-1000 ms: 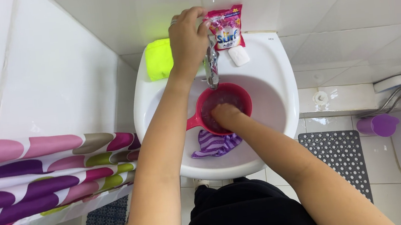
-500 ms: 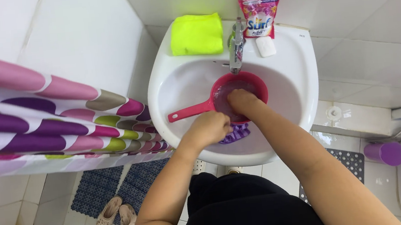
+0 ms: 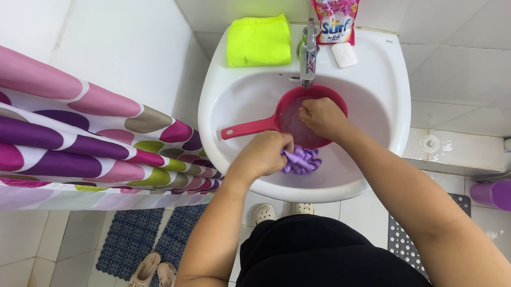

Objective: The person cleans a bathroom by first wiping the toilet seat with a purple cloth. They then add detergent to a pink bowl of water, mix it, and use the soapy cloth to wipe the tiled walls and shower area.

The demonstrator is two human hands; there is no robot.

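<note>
Your left hand (image 3: 267, 155) is closed around a bunched purple cloth (image 3: 303, 160), which sits low in the white washbasin (image 3: 387, 72), near its front edge. Your right hand (image 3: 322, 116) is curled inside the red dipper (image 3: 294, 119); what it grips, if anything, cannot be told. The dipper rests in the middle of the basin, right under the chrome tap (image 3: 309, 55), its handle pointing toward the left edge. On the basin's back rim lie a folded neon-yellow cloth (image 3: 258, 40) at the left corner, a white soap bar (image 3: 344, 55) just right of the tap, and a pink detergent pouch (image 3: 338, 11) standing behind the soap
</note>
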